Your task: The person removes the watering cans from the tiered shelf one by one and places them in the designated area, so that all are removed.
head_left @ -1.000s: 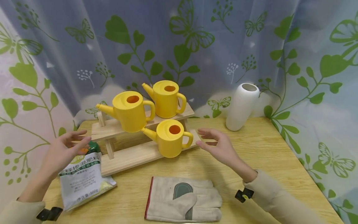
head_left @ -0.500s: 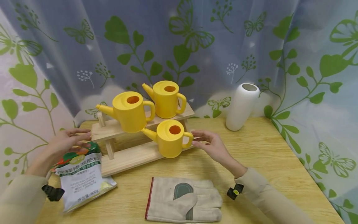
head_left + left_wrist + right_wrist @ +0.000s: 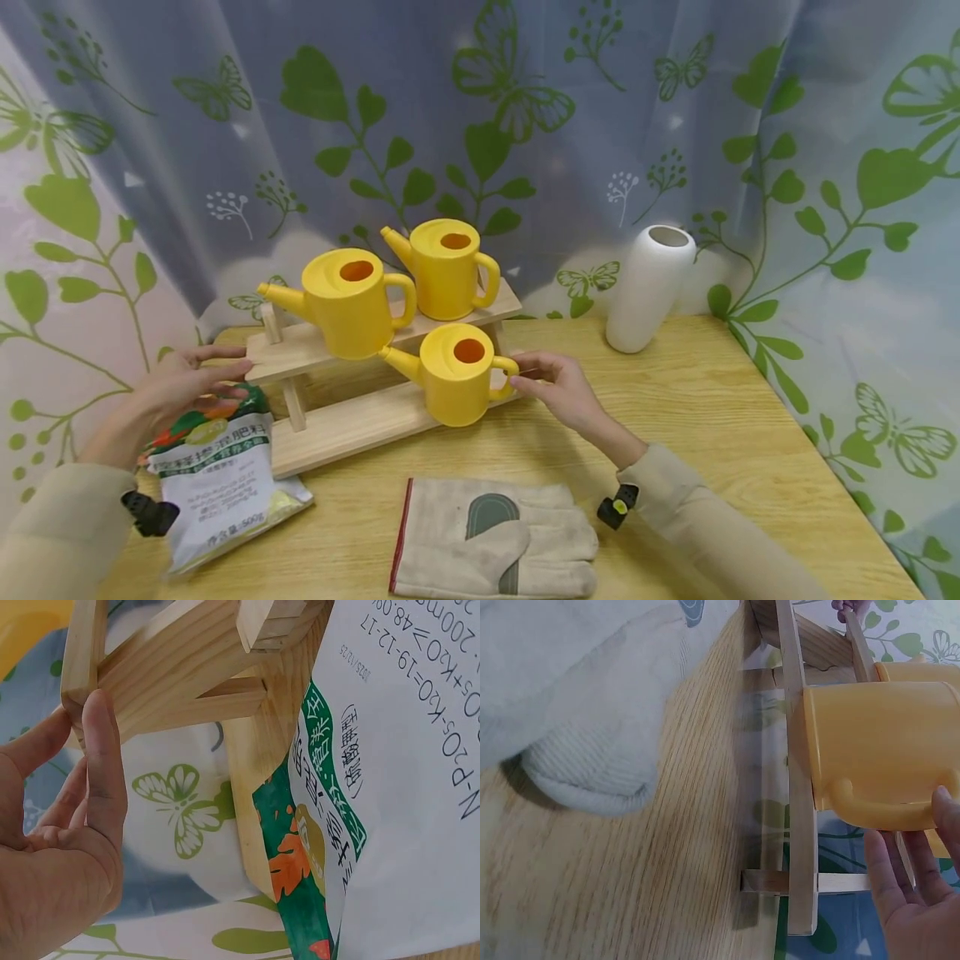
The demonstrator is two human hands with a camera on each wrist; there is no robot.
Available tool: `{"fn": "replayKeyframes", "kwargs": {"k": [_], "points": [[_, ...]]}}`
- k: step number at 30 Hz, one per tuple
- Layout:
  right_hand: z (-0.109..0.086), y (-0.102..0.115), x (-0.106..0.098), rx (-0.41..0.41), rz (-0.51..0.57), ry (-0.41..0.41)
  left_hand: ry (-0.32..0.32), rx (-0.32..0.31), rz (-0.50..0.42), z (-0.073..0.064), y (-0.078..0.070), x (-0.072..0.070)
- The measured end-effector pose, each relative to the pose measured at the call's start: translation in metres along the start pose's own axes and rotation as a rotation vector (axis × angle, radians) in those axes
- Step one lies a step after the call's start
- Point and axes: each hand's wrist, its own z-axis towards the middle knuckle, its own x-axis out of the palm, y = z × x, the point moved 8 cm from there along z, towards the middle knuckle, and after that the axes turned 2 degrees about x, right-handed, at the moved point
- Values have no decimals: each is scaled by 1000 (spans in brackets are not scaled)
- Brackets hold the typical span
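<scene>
stand, head view: the two-tier wooden stand (image 3: 345,429) sits on the surface (image 3: 712,433); it looks light and stiff, best taken at both ends of its upper board (image 3: 281,354), though the cans are probably loose and could slide if it tips.
front can, head view: the front watering can (image 3: 453,396) is upright on the stand's lower board (image 3: 322,437), toward the right end; likely light, firm plastic, a little slick, with the handle (image 3: 504,362) as the natural hold.
upper cans, head view: the left upper can (image 3: 348,321) and the right upper can (image 3: 444,283) stand on the upper board.
around the stand, head view: the fertilizer bag (image 3: 225,492) lies just left of it, the work glove (image 3: 450,542) in front, and the white vase (image 3: 645,292) stands well to the right.
hands, head view: the left hand (image 3: 176,387) is at the stand's upper left end, the right hand (image 3: 566,400) beside its right end, at the front can's handle.
board end, left wrist view: thumb and finger pinch the upper board's end, about as far apart as the wood is thick; the hand is apart from the bag.
handle, right wrist view: the thumb seems to touch the handle, fingers partly hidden beyond it; whether they pinch it or reach past toward the stand, i cannot tell.
</scene>
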Motion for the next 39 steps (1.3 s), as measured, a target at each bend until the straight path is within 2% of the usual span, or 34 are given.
{"fn": "replayKeyframes", "kwargs": {"k": [9, 15, 23, 28, 31, 36, 39], "points": [[-4, -1, 3, 47, 57, 5, -2, -14, 18, 0, -1, 2], [-19, -5, -8, 116, 72, -23, -7, -31, 15, 1, 1, 3], [-53, -4, -49, 142, 68, -110, -9, -18, 35, 1, -1, 2], [-76, -5, -80, 137, 75, -188, -7, -19, 34, 1, -1, 3], [-87, -6, -99, 144, 40, -242, -3, -18, 41, 1, -1, 3], [-96, -9, -121, 166, -9, -316, -6, -25, 52, -1, -2, 3], [-97, -11, -128, 188, 10, -355, -3, -27, 50, -2, -2, 3]]}}
